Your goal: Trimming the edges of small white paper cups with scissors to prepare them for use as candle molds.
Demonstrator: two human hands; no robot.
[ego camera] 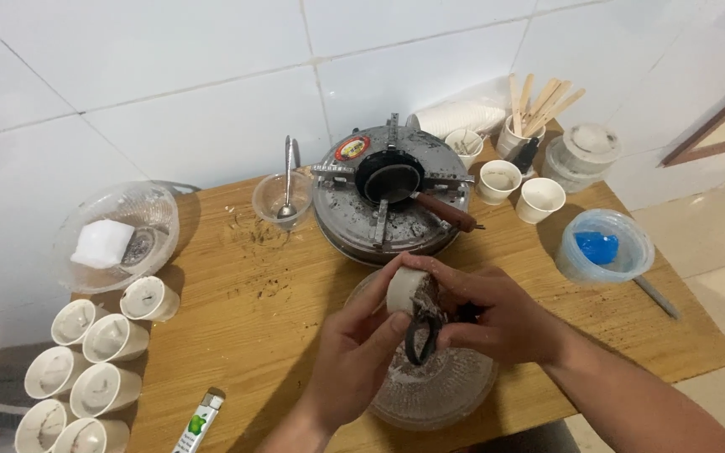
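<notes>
Head view: left hand (354,356) fingers pinch a white candle (404,289) over a glass bowl (438,390) on the counter (270,310), while right hand (497,319) fingers grip dark scissors (421,335), apparently trimming it.

Small white tube pkg (199,422) w/ green logo at table's front-left edge; round red-yellow label (352,148) on stove.

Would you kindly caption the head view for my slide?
Both hands, left and right, work a white wax block with scissors over a glass bowl.
</notes>
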